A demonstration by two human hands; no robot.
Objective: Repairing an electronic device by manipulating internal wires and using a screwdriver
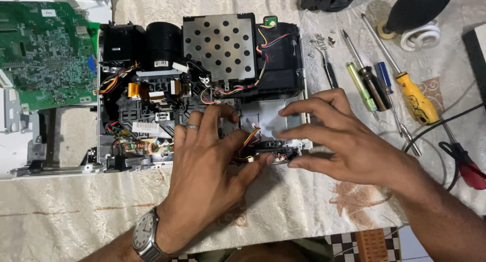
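My left hand (202,166) lies flat and spread on the opened device (202,90), its thumb pressing a small black part (276,153) at the chassis's front edge, about five o'clock from the perforated metal plate (218,47). My right hand (339,140) comes in from three o'clock, fingers loosely extended, fingertips pinching the same part. Screwdrivers (385,85) lie on the tabletop (76,211) at two o'clock; a green circuit board (45,54) sits at ten.

The left hand (202,176) wears a plain silver ring (193,127) on one finger. A metal-band wristwatch (147,236) with a pale dial circles its wrist. The right hand (349,145) is bare, both forearms unsleeved.
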